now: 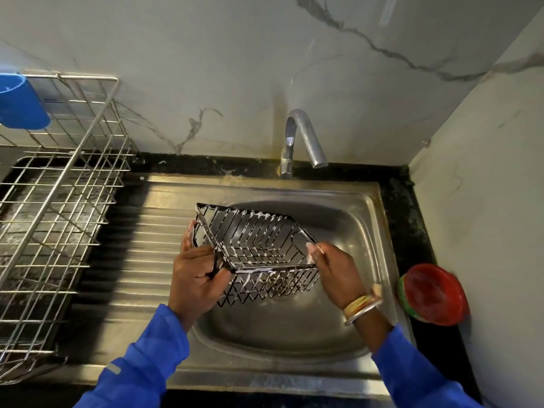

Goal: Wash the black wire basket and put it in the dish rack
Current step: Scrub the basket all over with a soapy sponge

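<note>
The black wire basket (259, 245), streaked with white soap foam, hangs tilted over the steel sink bowl (347, 231). My left hand (197, 269) grips its near left corner, with the fingers curled round the rim wire. My right hand (332, 266) is at the basket's right end, fingers curled on a small pale thing, perhaps a scrubber, pressed to the rim. The metal dish rack (59, 201) stands on the counter at the left, beyond the ribbed drainboard.
A chrome tap (306, 142) stands behind the bowl; no water shows from its spout. A blue cup (22, 101) hangs on the rack's back left. A red and green bowl (432, 293) sits on the black counter at the right, next to the side wall.
</note>
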Tool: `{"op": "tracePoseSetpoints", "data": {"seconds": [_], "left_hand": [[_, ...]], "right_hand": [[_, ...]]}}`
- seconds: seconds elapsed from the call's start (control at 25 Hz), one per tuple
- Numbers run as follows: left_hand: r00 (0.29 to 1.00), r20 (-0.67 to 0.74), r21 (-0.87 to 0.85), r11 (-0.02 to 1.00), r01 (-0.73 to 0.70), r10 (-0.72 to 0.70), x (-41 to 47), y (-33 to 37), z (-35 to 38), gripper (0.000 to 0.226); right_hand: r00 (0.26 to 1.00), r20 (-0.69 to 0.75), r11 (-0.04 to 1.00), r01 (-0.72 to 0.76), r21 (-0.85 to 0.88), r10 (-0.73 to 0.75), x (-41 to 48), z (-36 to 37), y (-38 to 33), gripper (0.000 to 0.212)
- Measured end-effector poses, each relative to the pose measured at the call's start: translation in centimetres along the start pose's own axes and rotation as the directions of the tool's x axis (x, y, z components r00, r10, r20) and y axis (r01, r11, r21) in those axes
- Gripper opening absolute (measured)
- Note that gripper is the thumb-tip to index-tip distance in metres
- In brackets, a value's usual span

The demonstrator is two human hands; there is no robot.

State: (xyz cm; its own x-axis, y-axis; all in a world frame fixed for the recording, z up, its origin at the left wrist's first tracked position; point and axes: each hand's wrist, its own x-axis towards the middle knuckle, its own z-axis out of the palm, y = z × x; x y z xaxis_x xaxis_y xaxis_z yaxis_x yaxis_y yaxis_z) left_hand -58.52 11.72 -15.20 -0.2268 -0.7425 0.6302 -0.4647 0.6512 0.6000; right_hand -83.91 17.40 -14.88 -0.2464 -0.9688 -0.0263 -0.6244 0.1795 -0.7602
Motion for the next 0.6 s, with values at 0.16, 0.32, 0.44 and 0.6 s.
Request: {"op": "tracePoseSetpoints", "data": {"seconds": [0.16,0.32,0.44,0.6], "left_hand": [[0.999,0.026,-0.009,1.0,-0.022,0.022,0.5,-0.4,0.9,0.041],[0.998,0.06,-0.096,0.995,0.039,-0.033,0.9,-0.3,-0.2,0.037],[0.995,0.055,-0.131,0.987,0.09,-0.084,1.3,-0.1,-1.3,0.043],[0.989,0.102,-0.156,0.98,0.123,-0.108,1.7,-0.3,-1.8,0.042]], "right_hand": [[0.973,-0.034,0.961,0.229,0.154,-0.227,-2.3,3.2,-7.6,0.034],[0.937,0.014,0.936,0.347,0.057,-0.348,-1.8,1.9,-3.9,0.037],[0.961,0.042,0.959,0.275,-0.073,-0.273,-0.7,-0.6,2.4,0.05],[0.975,0.168,0.989,0.141,0.048,-0.147,1.6,-2.3,4.6,0.026]]}}
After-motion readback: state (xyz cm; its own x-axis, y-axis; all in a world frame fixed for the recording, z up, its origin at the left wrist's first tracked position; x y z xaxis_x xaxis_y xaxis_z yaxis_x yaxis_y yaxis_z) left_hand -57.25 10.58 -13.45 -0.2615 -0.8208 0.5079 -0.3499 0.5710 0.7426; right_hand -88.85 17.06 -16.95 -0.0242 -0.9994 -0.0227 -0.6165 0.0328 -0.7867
